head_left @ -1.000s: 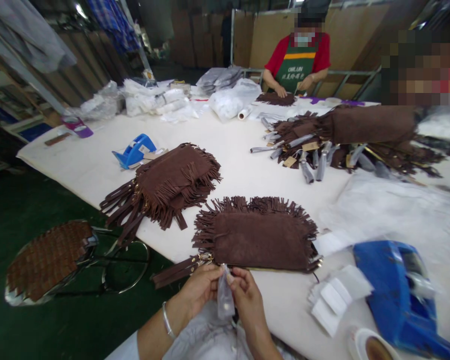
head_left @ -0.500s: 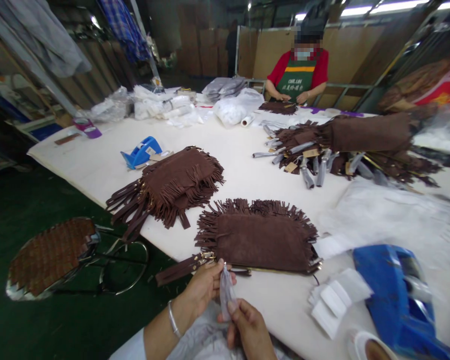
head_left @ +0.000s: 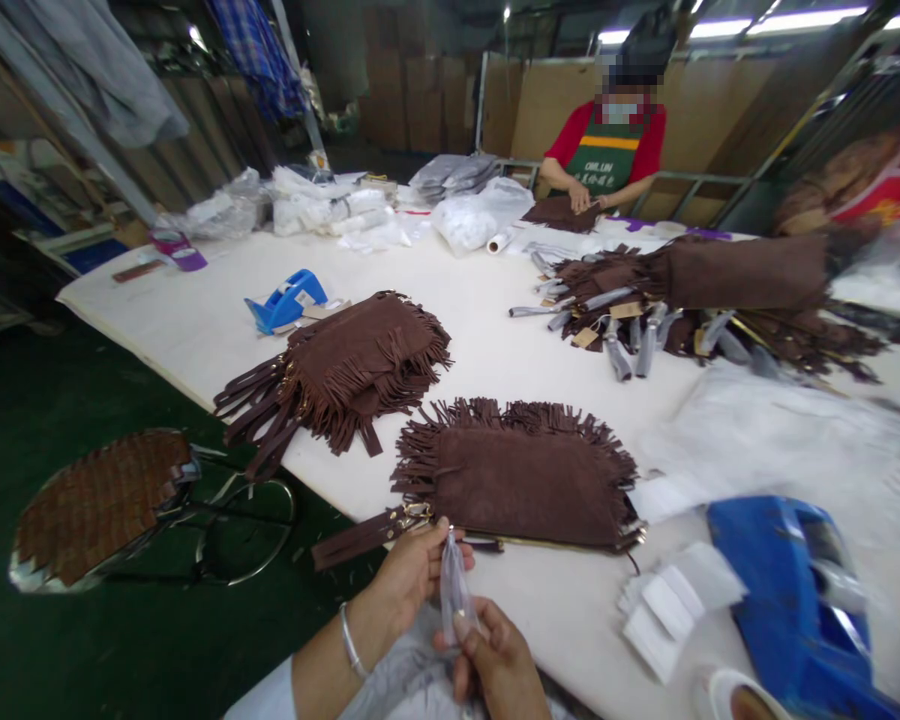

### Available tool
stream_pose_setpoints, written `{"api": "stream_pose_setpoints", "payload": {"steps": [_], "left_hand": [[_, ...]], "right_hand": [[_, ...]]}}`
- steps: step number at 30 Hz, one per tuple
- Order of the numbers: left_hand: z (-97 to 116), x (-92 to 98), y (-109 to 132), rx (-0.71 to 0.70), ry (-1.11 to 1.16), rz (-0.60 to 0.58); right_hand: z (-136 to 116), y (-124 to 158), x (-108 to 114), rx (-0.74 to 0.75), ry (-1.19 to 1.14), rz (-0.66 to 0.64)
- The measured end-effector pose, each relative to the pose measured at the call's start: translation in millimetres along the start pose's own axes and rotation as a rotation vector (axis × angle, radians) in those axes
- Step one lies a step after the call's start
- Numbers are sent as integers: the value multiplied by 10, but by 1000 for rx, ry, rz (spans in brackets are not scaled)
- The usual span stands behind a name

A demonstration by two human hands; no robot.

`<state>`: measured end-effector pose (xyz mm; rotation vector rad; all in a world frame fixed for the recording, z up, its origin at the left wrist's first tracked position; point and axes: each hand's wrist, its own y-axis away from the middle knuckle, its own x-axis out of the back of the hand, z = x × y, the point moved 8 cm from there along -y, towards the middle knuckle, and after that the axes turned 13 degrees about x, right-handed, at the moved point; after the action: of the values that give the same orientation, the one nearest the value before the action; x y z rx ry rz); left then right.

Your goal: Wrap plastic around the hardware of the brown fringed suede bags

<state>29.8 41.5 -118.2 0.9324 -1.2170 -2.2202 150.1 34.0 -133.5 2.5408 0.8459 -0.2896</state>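
Observation:
Between my two hands is a small clear plastic sleeve (head_left: pixel 454 585), gathered narrow at its upper end. My left hand (head_left: pixel 409 565), with a silver bangle at the wrist, pinches that upper end. The lower end is held by my right hand (head_left: pixel 495 650), between thumb and fingers. Just beyond them a dark brown fringed suede pouch (head_left: pixel 529 485) lies flat near the table's front edge. Its wrist strap (head_left: pixel 356 540) with gold-coloured fittings reaches left past my left hand. What the sleeve contains, if anything, is too unclear to make out.
A stack of similar fringed pouches (head_left: pixel 360 350) lies left of centre by a blue tape dispenser (head_left: pixel 289 300). More pouches (head_left: pixel 742 270) with wrapped straps are piled at right. A larger blue dispenser (head_left: pixel 787 590) and white slips (head_left: pixel 667 610) sit nearby. A co-worker (head_left: pixel 604 150) stands opposite.
My hands keep their hold on the plastic sleeve, nearly unmoved. Across the table the co-worker's hands have shifted on a brown piece. The view has turned slightly.

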Motion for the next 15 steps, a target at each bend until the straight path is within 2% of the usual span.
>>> {"api": "stream_pose_setpoints", "payload": {"steps": [4,11,15], "left_hand": [[-21,-10,13,1,32,-8],[-123,24,63,-83,182,16],[-186,10,90,-43,212,28]], "right_hand": [[5,8,-5,-3,5,2],[43,12,10,22,15,13],[93,19,-15,17,38,-13]]}}
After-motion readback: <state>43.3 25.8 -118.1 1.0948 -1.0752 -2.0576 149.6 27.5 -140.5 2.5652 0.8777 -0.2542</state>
